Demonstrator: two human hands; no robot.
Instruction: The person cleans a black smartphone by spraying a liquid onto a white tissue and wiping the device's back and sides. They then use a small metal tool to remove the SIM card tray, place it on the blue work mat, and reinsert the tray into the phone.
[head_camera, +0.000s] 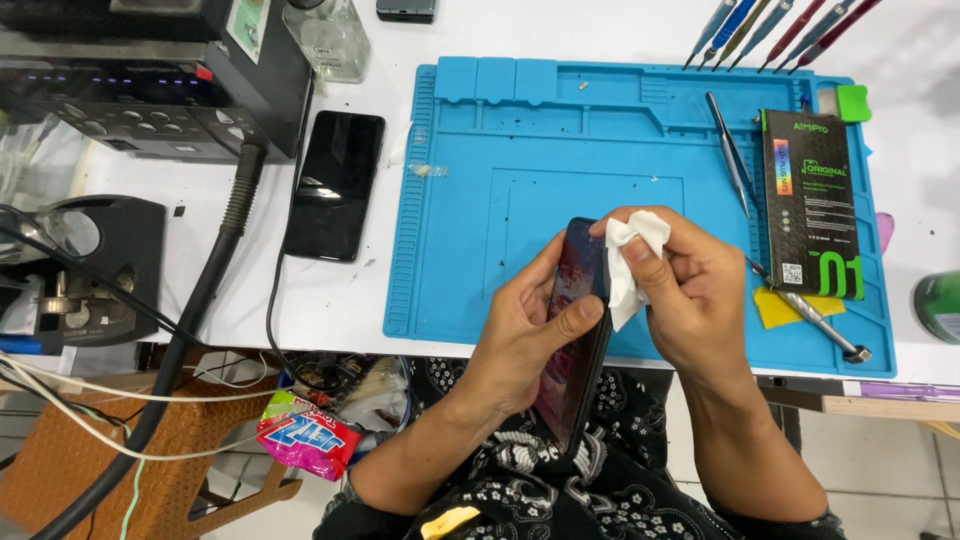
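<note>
Where hands (600, 300) grip — phone (575, 330) past mat edge (640, 355)

Light: bright, even, from overhead
Glare: pale sheen on the spare phone (334, 184) lying on the table (300, 290)
Shadows: soft, short
Focus: sharp centre
Edges: slightly stretched corners

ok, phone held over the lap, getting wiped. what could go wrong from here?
1. The phone is gripped by its edges in the left hand, out past the table edge; a slip would likely drop it to the lap or floor.
2. The right hand presses a white wipe on the top corner; grit under it might scratch the glass.
3. The tweezers lie close by on the blue mat.
</note>
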